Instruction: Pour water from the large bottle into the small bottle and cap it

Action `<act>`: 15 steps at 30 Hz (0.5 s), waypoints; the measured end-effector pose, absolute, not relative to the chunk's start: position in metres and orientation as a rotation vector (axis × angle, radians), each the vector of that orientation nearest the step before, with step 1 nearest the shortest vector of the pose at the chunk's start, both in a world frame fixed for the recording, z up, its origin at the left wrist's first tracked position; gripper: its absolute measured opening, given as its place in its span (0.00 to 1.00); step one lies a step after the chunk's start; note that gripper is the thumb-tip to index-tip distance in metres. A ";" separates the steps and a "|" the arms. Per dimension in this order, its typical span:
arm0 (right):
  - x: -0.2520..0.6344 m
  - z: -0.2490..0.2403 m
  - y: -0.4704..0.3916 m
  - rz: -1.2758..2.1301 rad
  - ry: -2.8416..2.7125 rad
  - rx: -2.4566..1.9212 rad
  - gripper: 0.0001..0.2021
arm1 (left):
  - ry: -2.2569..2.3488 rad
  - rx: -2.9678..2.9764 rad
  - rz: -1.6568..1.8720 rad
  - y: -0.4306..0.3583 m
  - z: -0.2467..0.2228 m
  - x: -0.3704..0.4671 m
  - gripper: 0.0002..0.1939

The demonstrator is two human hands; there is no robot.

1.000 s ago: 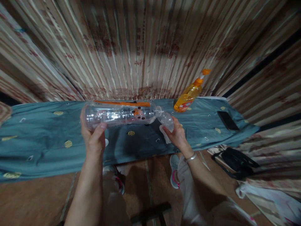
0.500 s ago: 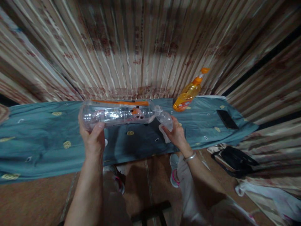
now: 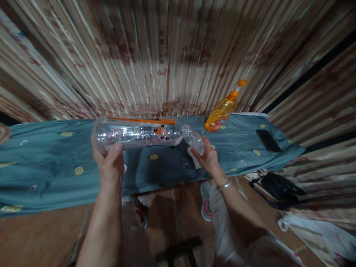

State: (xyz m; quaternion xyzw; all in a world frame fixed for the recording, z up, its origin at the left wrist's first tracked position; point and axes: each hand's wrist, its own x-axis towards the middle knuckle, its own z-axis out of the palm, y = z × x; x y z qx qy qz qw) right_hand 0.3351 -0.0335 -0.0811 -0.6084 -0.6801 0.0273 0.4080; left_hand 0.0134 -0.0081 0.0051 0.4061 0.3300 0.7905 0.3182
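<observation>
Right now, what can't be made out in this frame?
- Head view: the small clear cup is glare-blurred; contents unreadable.
- Large clear bottle: mouth hidden against the cup.
- Orange dispenser bottle: label too small.
- Right hand: fingers hidden behind the cup.

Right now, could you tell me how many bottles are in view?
2: a large clear bottle held sideways above the table in the left hand, and an orange pump bottle standing at the table's far edge. None seem hidden.
</observation>
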 end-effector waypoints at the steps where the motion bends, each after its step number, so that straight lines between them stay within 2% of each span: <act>1: 0.335 -0.081 -0.034 0.072 -1.714 -1.533 0.30 | 0.864 1.070 2.081 -0.008 0.005 0.013 0.36; 15: 0.335 -0.080 -0.034 0.076 -1.711 -1.547 0.29 | 0.883 1.112 2.048 -0.009 0.009 0.016 0.40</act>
